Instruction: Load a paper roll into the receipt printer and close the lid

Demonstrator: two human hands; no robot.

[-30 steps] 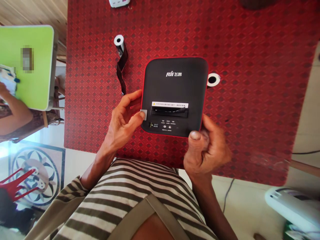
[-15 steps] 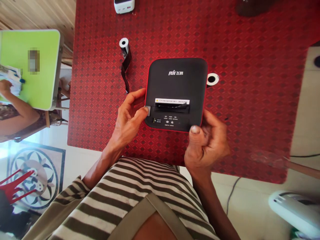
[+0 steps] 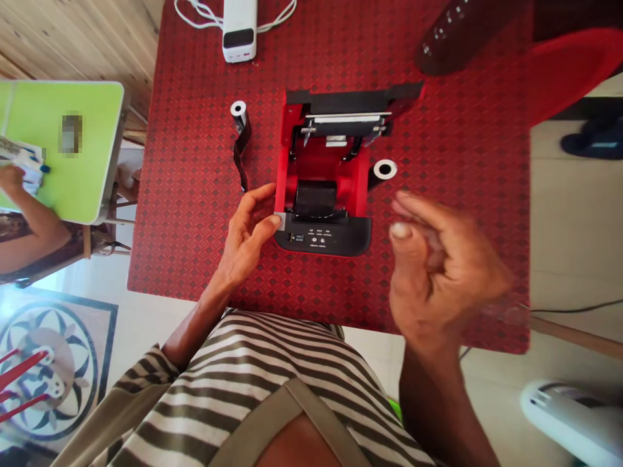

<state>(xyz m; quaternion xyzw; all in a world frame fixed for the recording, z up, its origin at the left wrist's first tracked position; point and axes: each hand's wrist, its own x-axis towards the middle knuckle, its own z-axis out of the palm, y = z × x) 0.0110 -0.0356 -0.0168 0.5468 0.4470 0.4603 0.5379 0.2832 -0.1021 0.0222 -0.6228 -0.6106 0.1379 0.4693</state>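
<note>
A black and red label printer [image 3: 322, 243] stands on the table in front of me, its lid [image 3: 341, 102] tipped up and back. Inside the red bay lies a black roll [image 3: 315, 196]. My left hand [image 3: 250, 237] grips the printer's front left corner, with the thumb on a grey latch. To the right of the printer, my right hand [image 3: 440, 266] hangs clear of it, slightly blurred, thumb and index finger apart and the others curled, holding nothing. One roll [image 3: 384, 170] with a white end sits against the printer's right side. Another roll [image 3: 238, 117] trails a dark strip at the left.
The red patterned table [image 3: 195, 194] spans the middle. At its far side are a white power bank [image 3: 239, 32] with cables and a dark bottle [image 3: 448, 39]. A person's arm [image 3: 34, 224] rests at a green table [image 3: 92, 175] on the left. A red chair [image 3: 569, 71] stands far right.
The printer's lid has swung open, baring the red bay and the roll inside. My right hand has left the printer and moved right. My left hand stays on the corner latch.
</note>
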